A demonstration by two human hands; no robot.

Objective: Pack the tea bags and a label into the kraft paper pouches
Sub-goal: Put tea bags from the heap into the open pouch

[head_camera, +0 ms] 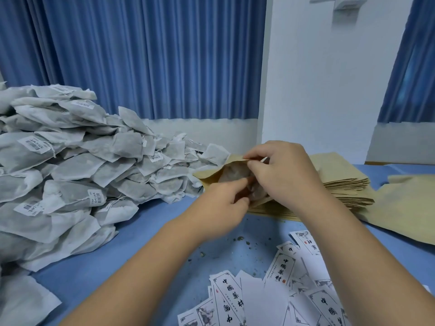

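Over the stack of flat pouches, the right hand pinches the far lip of one kraft paper pouch between thumb and fingertips and lifts it to hold the mouth agape. The left hand has its thumb and forefinger closed together at the near lip. Whether they grip the paper alone or also the pale tea bag showing inside the mouth, I cannot tell. The pouch is tilted, its mouth toward the person, its far end pointing at the heap of tea bags piled on the left of the blue table cover.

By my reading, the filling step is under way: tea is in the pouch, but no label shows inside it. The printed labels lie scattered near the person, well apart from the pouch, with loose tea crumbs between. The next move likely calls for the right hand to keep the mouth open while the left lets go, picks a single label from the overlapping spread, and slides it in beside the tea without creasing it. One more kraft pouch lies flat at the far right.
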